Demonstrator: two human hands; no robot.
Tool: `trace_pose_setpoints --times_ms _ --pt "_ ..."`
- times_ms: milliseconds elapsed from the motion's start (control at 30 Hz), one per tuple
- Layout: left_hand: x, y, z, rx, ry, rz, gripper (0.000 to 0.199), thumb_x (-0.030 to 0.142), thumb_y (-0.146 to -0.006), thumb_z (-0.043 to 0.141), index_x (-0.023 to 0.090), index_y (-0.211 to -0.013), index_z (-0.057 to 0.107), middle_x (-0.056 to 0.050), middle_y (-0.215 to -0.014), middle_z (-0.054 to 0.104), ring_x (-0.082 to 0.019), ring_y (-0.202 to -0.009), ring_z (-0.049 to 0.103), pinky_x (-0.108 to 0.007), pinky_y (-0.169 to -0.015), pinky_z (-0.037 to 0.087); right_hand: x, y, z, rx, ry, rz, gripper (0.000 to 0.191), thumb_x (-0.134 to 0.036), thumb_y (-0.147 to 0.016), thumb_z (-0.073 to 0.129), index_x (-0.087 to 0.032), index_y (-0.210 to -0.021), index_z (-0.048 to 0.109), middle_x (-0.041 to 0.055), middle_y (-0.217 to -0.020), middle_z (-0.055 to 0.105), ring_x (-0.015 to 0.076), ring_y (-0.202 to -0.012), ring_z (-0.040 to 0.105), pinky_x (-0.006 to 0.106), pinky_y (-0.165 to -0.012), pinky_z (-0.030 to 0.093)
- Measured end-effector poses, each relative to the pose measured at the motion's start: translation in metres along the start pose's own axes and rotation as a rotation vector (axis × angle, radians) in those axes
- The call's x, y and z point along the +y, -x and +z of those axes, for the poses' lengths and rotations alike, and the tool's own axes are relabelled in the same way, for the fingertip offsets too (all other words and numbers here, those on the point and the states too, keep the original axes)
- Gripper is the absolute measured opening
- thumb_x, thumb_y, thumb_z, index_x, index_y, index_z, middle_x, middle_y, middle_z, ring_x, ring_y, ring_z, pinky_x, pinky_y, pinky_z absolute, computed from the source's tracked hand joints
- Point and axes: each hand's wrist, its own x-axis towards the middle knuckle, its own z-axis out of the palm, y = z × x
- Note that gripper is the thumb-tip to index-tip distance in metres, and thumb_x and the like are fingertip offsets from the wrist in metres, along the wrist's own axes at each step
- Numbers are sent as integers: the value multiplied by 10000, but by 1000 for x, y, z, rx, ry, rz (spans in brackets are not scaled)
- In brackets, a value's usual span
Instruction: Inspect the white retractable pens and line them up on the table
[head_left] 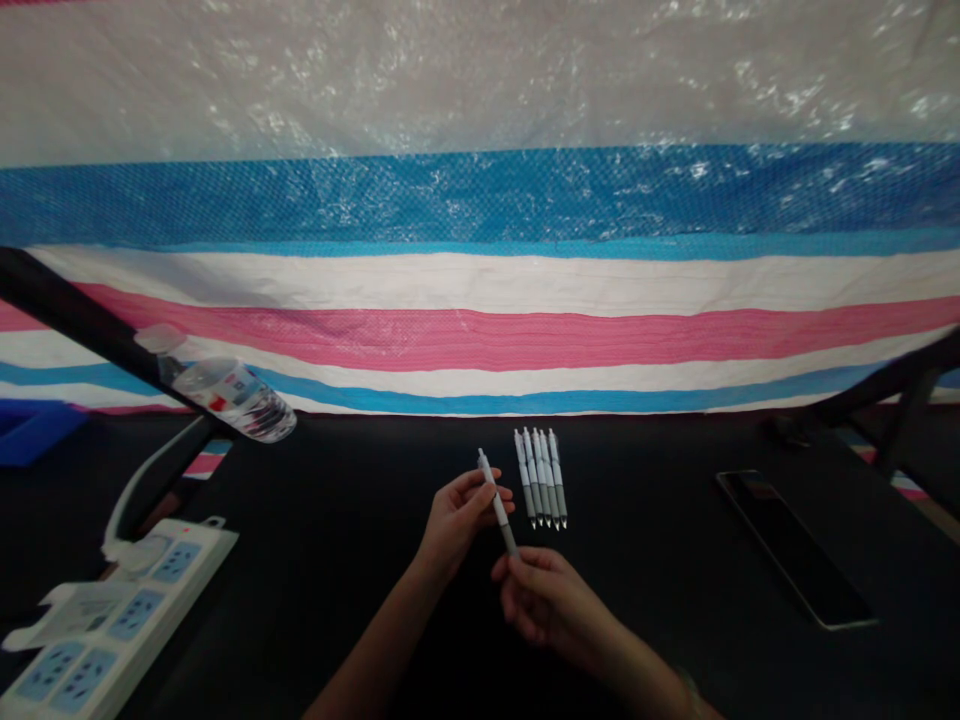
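Observation:
A white pen with a grey grip [496, 500] is held between both hands, tilted, its clicker end up and to the left. My left hand [459, 515] pinches its white upper barrel between thumb and fingers. Lower down, my right hand [544, 595] closes on the grey end, and its fingers hide the tip. Just right of the held pen, several matching pens [541, 478] lie side by side in a row on the black table [637, 560], tips toward me.
A black phone [795, 550] lies at the right. At the left are a white power strip [127, 620] with a plugged-in cable, a clear water bottle [236, 398] and a blue bin [34, 430]. Striped sheeting [480, 340] hangs behind the table, between dark metal bars.

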Motion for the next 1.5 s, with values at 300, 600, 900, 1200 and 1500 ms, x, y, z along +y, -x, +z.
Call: trace_pose_setpoints --times_ms 300,600,900,1200,1500 --pt "3 -2 -2 -42 41 -20 486 356 -683 859 110 -1076 714 -98 -822 763 -178 -686 715 -264 -661 546 -7 4 3 11 -158 64 391 -455 -737 794 -173 -901 580 -10 -659 662 91 -536 584 159 -433 268" --pt "1 -2 -2 -53 16 -20 491 365 -690 854 115 -1089 713 -98 -829 762 -174 -684 710 -259 -650 539 -8 5 2 10 -136 83 437 -484 -722 787 -161 -933 582 -5 -645 658 107 -543 596 169 -424 260" --pt "2 -2 -2 -48 12 -23 503 364 -687 854 119 -1103 711 -102 -833 763 -185 -688 711 -277 -669 537 -8 5 1 -11 -114 78 422 -507 -764 734 -162 -952 580 13 -687 678 125 -572 612 179 -432 274" --pt "2 -2 -2 -59 19 -20 504 361 -682 859 113 -1095 712 -102 -829 762 -178 -683 711 -273 -669 541 -11 5 1 -8 -114 102 412 -525 -778 699 -168 -936 568 23 -699 694 129 -574 624 180 -436 274" --pt "1 -3 -4 -63 13 -20 502 368 -688 855 122 -1102 712 -98 -831 761 -177 -689 714 -268 -667 544 -10 6 0 -20 -113 104 394 -496 -781 717 -179 -960 565 33 -748 713 134 -596 646 172 -432 283"
